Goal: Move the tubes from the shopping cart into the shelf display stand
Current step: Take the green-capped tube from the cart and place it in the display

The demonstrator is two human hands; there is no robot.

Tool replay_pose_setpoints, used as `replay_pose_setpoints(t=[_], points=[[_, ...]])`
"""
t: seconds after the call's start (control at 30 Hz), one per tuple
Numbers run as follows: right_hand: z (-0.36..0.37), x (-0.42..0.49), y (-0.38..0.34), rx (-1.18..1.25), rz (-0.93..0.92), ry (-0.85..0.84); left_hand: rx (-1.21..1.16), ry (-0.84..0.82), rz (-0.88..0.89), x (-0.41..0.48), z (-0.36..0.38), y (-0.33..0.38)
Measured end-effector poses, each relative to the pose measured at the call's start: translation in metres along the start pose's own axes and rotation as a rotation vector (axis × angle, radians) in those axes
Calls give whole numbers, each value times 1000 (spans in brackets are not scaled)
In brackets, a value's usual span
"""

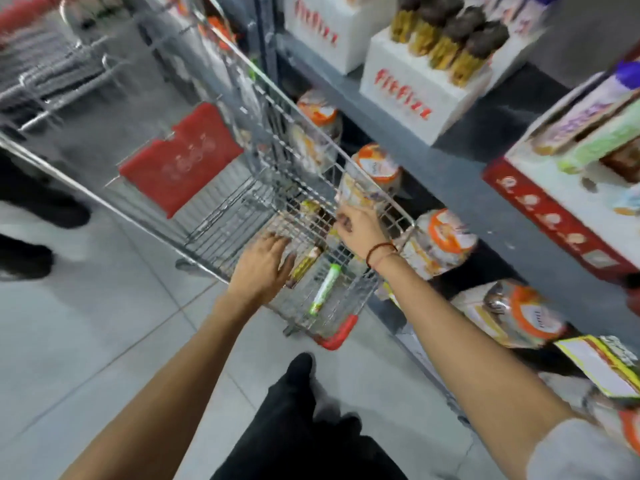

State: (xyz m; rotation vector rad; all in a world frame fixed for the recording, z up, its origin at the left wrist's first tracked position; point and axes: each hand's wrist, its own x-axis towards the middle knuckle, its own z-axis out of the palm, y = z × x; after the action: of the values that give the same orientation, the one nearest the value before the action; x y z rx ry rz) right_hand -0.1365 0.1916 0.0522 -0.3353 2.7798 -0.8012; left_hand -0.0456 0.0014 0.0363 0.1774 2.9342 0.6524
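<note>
The wire shopping cart [221, 216] stands against the shelving. On its floor lie a white tube with a green cap [325, 289] and brown-and-yellow tubes [306, 263]; another brown-and-yellow tube [310, 206] lies farther in. My left hand [261, 268] reaches into the cart, palm down and fingers spread, touching the nearest brown-and-yellow tube. My right hand [358, 228] is inside the cart by its right rim, fingers curled downward; blur hides what is under them. The white "fitfizz" display stand [412, 98] on the upper shelf holds several dark-capped tubes [457, 43].
A second "fitfizz" stand [322, 32] sits behind the first. Orange-lidded jars [446, 237] fill the lower shelf beside the cart. A red-edged tray of boxes [554, 216] juts out at the right. The cart's red child seat flap [183, 161] is raised. Nested carts [52, 71] stand far left.
</note>
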Motion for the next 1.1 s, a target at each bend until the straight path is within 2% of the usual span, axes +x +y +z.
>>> replay_pose_setpoints(t=[0.13,0.23,0.37,0.47,0.8,1.1], points=[[73,19,27,-101,154,-272,53,-60,-38,-17,19,-14],[114,23,51,-204,337,-462,69,-52,-15,-22,27,-17],[157,33,75,-143,599,-410,71,-27,-23,-20,30,-20],[178,43,83,-117,700,-358,79,-59,-17,-19,34,-22],[199,52,89,-89,787,-309,106,-66,-12,-18,34,-22],[141,38,59,-10,645,-334,144,-77,-27,-20,31,-18]])
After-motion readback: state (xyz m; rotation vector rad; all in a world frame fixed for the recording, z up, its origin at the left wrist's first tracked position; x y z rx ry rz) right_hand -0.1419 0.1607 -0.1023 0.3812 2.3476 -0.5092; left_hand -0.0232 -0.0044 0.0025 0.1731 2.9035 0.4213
